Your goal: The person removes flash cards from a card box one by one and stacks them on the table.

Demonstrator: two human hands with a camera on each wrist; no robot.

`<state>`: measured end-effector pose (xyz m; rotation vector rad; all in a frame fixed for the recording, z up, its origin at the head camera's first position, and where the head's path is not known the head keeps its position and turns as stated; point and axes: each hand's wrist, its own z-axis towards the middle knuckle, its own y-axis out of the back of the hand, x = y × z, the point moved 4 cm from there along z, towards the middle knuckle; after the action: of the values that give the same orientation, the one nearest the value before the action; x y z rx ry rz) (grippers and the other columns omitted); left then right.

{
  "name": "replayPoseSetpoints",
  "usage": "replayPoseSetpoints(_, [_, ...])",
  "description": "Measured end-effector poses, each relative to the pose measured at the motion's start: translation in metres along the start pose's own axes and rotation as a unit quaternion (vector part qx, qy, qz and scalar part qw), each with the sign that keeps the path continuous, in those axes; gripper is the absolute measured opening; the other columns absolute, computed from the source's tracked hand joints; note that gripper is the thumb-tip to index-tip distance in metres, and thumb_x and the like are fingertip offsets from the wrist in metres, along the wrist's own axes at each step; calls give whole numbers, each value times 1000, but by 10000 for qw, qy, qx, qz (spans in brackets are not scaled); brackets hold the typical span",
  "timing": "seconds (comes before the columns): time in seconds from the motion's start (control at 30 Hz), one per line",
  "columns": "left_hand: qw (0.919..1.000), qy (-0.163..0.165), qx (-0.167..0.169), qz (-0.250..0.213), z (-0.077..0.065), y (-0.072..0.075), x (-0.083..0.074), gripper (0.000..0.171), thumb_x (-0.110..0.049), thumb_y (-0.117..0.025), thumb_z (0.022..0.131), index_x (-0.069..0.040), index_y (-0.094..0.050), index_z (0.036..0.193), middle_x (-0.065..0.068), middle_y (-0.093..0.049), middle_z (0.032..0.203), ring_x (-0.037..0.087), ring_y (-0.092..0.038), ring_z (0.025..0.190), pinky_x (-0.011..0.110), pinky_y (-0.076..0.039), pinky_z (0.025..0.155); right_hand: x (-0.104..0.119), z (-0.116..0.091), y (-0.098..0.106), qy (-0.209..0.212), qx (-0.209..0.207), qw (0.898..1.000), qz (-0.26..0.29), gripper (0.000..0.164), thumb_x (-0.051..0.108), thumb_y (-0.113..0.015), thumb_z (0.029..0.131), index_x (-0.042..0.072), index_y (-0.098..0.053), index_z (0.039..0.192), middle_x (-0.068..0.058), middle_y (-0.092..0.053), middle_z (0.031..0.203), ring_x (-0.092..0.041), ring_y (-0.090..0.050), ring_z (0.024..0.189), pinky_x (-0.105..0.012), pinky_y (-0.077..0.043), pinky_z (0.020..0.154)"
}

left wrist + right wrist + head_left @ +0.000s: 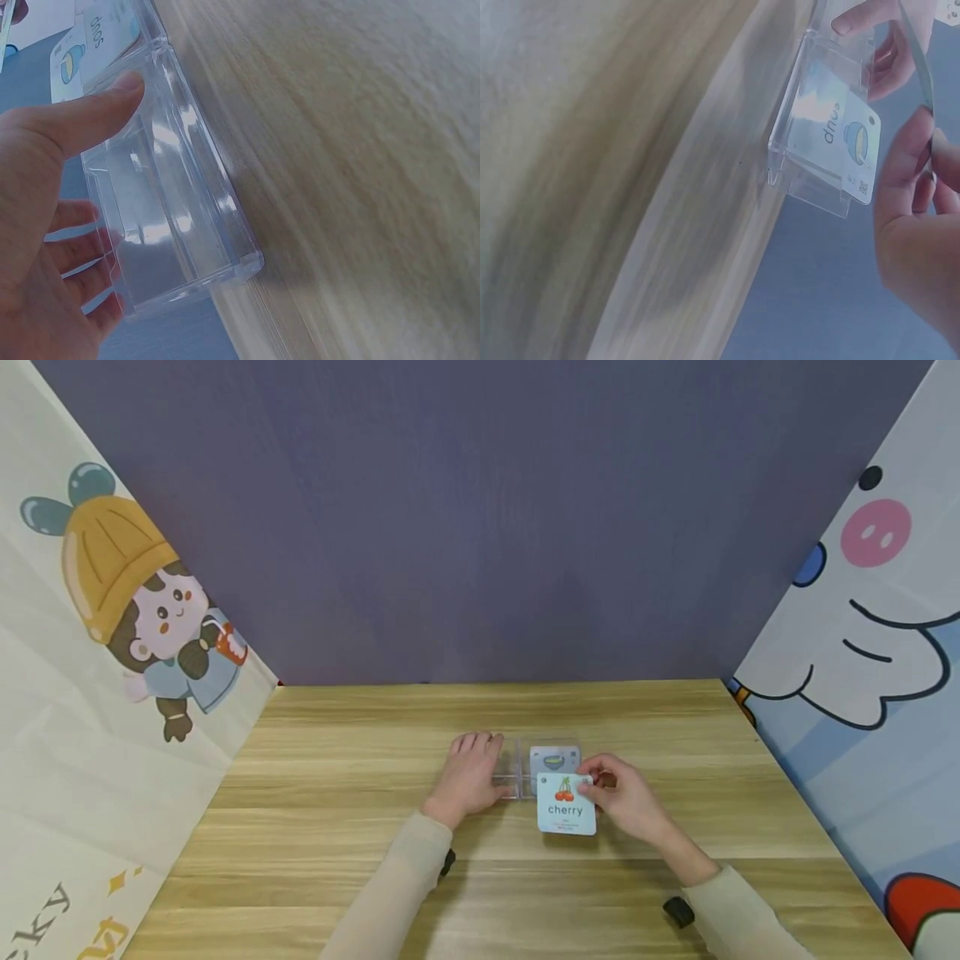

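A clear plastic card holder (517, 770) with two compartments stands on the table. My left hand (467, 779) grips its left compartment, thumb on the near side and fingers at the far side; nothing shows inside that compartment in the left wrist view. Upright in the right compartment is a card reading "soup" (827, 124), with a bowl picture. Between thumb and fingers my right hand (632, 802) pinches a pale card with red cherries and the word "cherry" (566, 820). In the head view this card overlaps the soup card's lower part; the right wrist view shows it edge-on, apart from the holder.
The wood-grain table (337, 827) spreads around the holder. A dark panel (480, 527) rises behind it. Cartoon-printed sheets hang at the left (60, 693) and right (840, 652). Black wrist straps show near both sleeves.
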<state>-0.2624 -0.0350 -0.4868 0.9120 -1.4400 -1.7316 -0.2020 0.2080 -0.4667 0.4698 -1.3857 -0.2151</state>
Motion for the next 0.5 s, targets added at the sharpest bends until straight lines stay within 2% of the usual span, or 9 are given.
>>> replayPoseSetpoints(0.27, [10000, -45, 4, 50, 0, -1, 2, 96, -58, -79, 81, -4, -43, 151, 13, -52, 144, 31, -45, 133, 49, -31, 117, -2, -3, -6, -18, 242, 9997, 18, 21, -6, -71, 89, -2, -64, 108, -12, -60, 90, -20, -58, 72, -40, -59, 54])
replayPoseSetpoints(0.5, [10000, -31, 27, 73, 0, 0, 1, 96, -59, -79, 80, -4, -43, 151, 12, -52, 144, 31, -45, 134, 49, -31, 118, -7, -5, -12, 48, 355, 9992, -163, 21, -8, -70, 89, -1, -64, 107, -9, -57, 85, -16, -57, 67, -35, -57, 50])
